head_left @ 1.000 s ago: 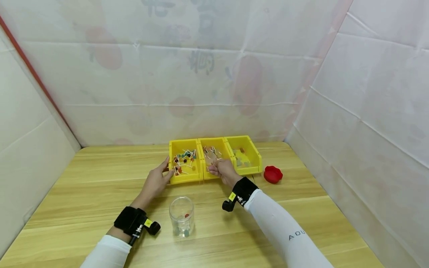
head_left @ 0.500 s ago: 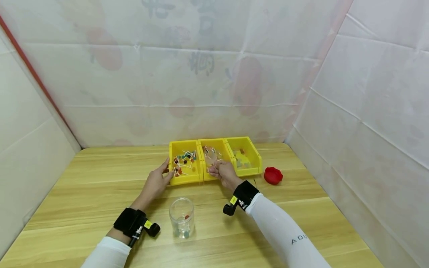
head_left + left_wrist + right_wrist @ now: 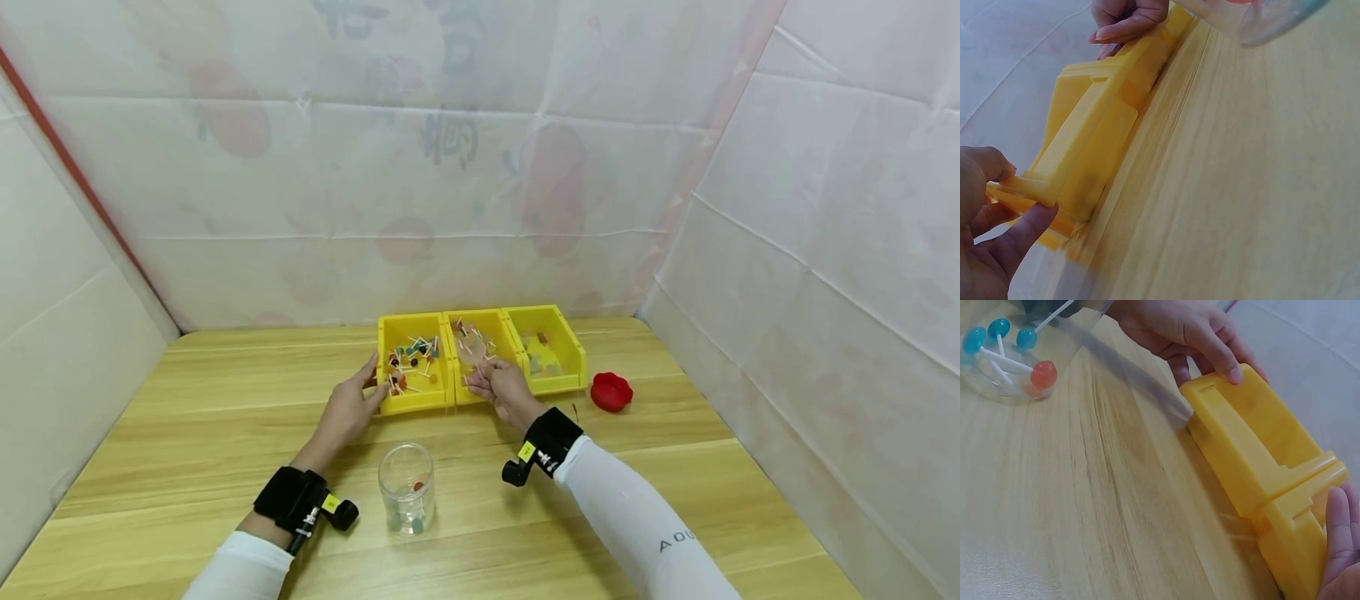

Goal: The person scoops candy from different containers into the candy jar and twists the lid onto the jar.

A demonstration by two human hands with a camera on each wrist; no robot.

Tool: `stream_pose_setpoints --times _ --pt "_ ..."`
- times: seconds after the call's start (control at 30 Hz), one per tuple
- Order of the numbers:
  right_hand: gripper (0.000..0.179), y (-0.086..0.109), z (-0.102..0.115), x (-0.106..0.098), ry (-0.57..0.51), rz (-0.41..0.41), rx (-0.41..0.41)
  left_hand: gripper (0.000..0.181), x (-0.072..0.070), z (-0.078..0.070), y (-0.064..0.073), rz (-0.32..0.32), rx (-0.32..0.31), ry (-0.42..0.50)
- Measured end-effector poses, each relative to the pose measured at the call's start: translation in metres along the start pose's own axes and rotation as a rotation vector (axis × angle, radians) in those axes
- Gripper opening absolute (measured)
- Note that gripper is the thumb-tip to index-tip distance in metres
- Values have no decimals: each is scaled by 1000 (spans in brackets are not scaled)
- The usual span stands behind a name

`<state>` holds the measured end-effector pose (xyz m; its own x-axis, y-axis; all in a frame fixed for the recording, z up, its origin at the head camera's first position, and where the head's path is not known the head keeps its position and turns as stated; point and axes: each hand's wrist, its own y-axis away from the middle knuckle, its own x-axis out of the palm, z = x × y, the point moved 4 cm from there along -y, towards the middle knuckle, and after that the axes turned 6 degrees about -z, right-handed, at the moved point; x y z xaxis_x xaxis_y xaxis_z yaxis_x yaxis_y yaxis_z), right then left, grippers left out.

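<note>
Three yellow bins stand in a row at the back of the table. At the left bin [image 3: 416, 402], my left hand [image 3: 347, 408] grips the front left corner, thumb on the front and fingers along the side. Lollipops [image 3: 414, 362] with coloured heads and white sticks lie inside it. My right hand [image 3: 506, 390] reaches over the front lip of the middle bin [image 3: 491, 321], fingers bent among pale lollipops [image 3: 474, 335]. I cannot tell whether its fingers pinch one. Beside it, the right bin [image 3: 557, 383] contains a few translucent pieces.
A clear cup [image 3: 407, 500] stands in front of the bins; several blue lollipops and a red lollipop [image 3: 1044, 375] are in it. Right of the bins lies a small red scalloped dish [image 3: 611, 392]. White sheet walls [image 3: 480, 200] enclose the wooden table [image 3: 247, 392].
My right wrist has shifted slightly right and toward me, while its fingers stay at the middle bin. The left hand keeps its grip on the left bin.
</note>
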<state>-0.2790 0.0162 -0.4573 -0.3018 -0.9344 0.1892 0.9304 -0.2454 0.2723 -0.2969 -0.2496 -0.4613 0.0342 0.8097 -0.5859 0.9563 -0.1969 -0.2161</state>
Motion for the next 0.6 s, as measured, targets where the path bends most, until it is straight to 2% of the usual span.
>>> stream_pose_setpoints --times 0.2,0.6 --pt "32 2 -1 -2 1 -11 5 67 1 0 0 10 1 -9" --pt "33 11 0 -9 19 17 -19 67 1 -1 2 7 4 -30"
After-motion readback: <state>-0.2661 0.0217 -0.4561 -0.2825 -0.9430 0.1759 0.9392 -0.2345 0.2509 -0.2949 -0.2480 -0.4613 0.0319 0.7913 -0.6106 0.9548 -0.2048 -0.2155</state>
